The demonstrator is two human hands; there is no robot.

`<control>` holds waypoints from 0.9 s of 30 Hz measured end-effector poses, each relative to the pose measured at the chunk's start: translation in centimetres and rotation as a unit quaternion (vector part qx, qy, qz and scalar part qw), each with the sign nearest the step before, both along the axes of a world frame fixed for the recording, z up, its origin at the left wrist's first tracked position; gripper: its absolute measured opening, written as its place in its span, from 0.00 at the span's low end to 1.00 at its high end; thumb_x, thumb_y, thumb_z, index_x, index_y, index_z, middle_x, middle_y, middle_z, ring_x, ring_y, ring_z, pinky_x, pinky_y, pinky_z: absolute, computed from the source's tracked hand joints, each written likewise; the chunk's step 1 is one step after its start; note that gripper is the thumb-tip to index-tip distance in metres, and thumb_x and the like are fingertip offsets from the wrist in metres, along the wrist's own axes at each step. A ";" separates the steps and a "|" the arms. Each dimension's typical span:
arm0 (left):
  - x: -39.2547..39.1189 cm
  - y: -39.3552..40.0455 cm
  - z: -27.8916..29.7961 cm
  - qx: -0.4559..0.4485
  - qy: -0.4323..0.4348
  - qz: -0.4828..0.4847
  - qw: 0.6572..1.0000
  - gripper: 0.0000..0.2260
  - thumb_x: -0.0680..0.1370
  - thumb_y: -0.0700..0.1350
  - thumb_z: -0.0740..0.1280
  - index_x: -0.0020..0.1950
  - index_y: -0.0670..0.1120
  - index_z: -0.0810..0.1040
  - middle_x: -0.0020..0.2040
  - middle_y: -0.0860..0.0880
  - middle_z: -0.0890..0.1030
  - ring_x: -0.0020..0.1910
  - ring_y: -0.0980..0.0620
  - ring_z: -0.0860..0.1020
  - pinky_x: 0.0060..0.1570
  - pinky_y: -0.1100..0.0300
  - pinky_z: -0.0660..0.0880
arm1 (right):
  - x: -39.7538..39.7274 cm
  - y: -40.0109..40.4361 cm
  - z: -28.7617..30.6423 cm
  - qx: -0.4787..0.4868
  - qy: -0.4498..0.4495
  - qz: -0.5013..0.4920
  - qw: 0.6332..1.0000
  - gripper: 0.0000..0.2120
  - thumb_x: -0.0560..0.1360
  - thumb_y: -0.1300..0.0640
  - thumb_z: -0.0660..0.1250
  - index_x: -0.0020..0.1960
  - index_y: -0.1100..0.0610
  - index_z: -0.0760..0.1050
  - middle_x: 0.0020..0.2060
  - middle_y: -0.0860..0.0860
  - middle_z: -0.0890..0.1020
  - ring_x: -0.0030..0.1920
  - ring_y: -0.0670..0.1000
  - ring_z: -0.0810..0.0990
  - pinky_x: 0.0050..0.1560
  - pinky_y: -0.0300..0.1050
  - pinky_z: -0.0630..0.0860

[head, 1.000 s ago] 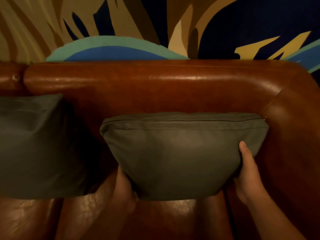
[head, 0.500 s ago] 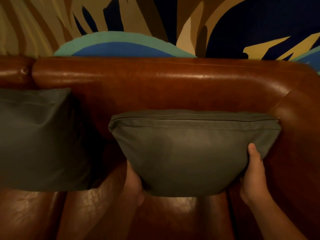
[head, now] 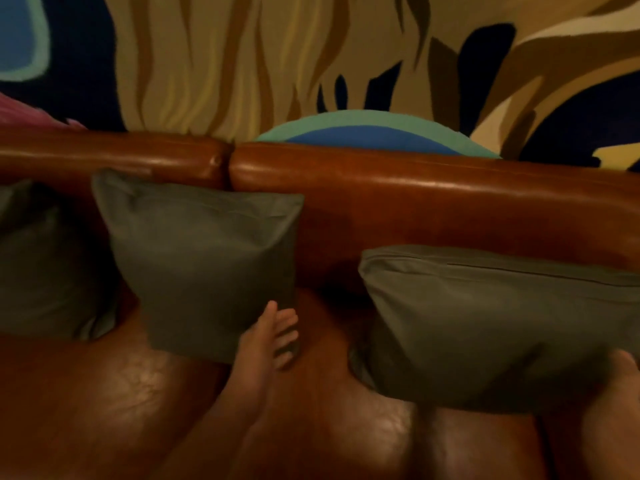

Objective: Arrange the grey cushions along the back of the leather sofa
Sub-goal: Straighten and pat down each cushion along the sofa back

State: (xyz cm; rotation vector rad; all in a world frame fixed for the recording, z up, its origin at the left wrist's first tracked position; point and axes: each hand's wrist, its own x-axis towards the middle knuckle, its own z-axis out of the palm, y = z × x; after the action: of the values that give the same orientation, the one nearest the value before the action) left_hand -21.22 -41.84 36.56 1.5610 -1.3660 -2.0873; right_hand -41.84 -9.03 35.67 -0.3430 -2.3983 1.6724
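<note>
Three grey cushions stand against the back of the brown leather sofa (head: 433, 206). The left cushion (head: 41, 271) is cut off by the frame edge. The middle cushion (head: 201, 258) leans upright on the backrest. My left hand (head: 273, 337) grips its lower right corner, thumb on the front and fingers curled round the edge. The right cushion (head: 485, 323) lies lower, zip seam on top, leaning on the backrest. Only the wrist end of my right hand (head: 623, 368) shows, at that cushion's lower right edge; its fingers are hidden behind the fabric.
A wall (head: 242, 64) painted with bold tan, blue and teal shapes rises behind the sofa. The shiny leather seat (head: 104, 393) stretches across the foreground. A gap of bare backrest separates the middle and right cushions.
The view has swung left, showing more cushions. My left hand has let go of the right cushion and taken hold of the middle cushion's corner. The right cushion sits low on the right.
</note>
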 end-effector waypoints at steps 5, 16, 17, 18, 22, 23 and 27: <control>12.1 -13.3 2.5 -0.230 -0.015 0.186 0.955 0.13 0.78 0.58 0.66 0.45 0.53 0.86 0.46 0.53 0.87 0.48 0.55 0.84 0.56 0.50 0.78 | 8.4 -13.7 5.1 0.086 0.114 0.218 0.965 0.22 0.79 0.40 0.68 0.64 0.54 0.77 0.59 0.53 0.81 0.62 0.53 0.80 0.64 0.50 0.76; 13.2 -30.4 2.3 -0.083 -0.012 -0.004 0.996 0.22 0.84 0.64 0.56 0.75 0.57 0.70 0.60 0.59 0.75 0.49 0.62 0.75 0.45 0.65 0.69 | 14.1 -37.1 1.6 -0.107 -0.259 0.218 0.935 0.50 0.70 0.29 0.72 0.84 0.45 0.54 0.78 0.48 0.68 0.72 0.53 0.71 0.59 0.50 0.68; 12.5 -30.7 2.1 -0.075 -0.005 -0.024 0.997 0.26 0.83 0.66 0.57 0.79 0.58 0.67 0.64 0.59 0.74 0.57 0.59 0.75 0.50 0.63 0.68 | 14.0 -37.6 1.7 -0.115 -0.256 0.215 0.935 0.53 0.67 0.28 0.73 0.84 0.43 0.55 0.74 0.44 0.71 0.69 0.50 0.74 0.55 0.47 0.69; 11.8 -30.9 1.9 -0.067 0.009 -0.039 0.997 0.29 0.82 0.68 0.57 0.80 0.59 0.66 0.63 0.62 0.74 0.58 0.59 0.73 0.51 0.61 0.68 | 13.9 -38.0 1.8 -0.121 -0.246 0.220 0.936 0.53 0.65 0.27 0.74 0.83 0.42 0.57 0.66 0.39 0.75 0.61 0.46 0.76 0.49 0.43 0.70; 9.4 -30.5 0.0 0.008 0.077 -0.067 0.995 0.37 0.72 0.78 0.63 0.77 0.64 0.68 0.64 0.60 0.80 0.60 0.57 0.78 0.55 0.51 0.77 | 13.1 -39.9 1.6 -0.141 -0.237 0.245 0.929 0.34 0.68 0.34 0.78 0.69 0.38 0.70 0.53 0.35 0.79 0.50 0.40 0.78 0.42 0.41 0.70; 9.0 -30.2 -0.7 0.014 0.084 -0.067 0.994 0.42 0.68 0.80 0.64 0.79 0.63 0.67 0.70 0.57 0.78 0.66 0.52 0.78 0.65 0.45 0.75 | 13.0 -40.0 1.3 -0.147 -0.231 0.241 0.931 0.30 0.69 0.37 0.79 0.67 0.39 0.72 0.54 0.37 0.81 0.52 0.42 0.80 0.45 0.42 0.73; 7.8 -28.8 -1.1 0.018 0.118 -0.034 0.992 0.48 0.61 0.83 0.67 0.78 0.64 0.70 0.74 0.55 0.76 0.72 0.46 0.75 0.75 0.39 0.67 | 13.1 -39.1 1.5 -0.162 -0.195 0.206 0.945 0.22 0.65 0.38 0.81 0.56 0.39 0.79 0.55 0.41 0.85 0.55 0.46 0.83 0.57 0.48 0.79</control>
State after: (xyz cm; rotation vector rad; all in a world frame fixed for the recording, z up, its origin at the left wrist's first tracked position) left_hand -13.44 -70.59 35.42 1.2470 -1.3208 -2.2636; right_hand -28.75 -48.12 37.16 -0.2507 -2.5955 2.4003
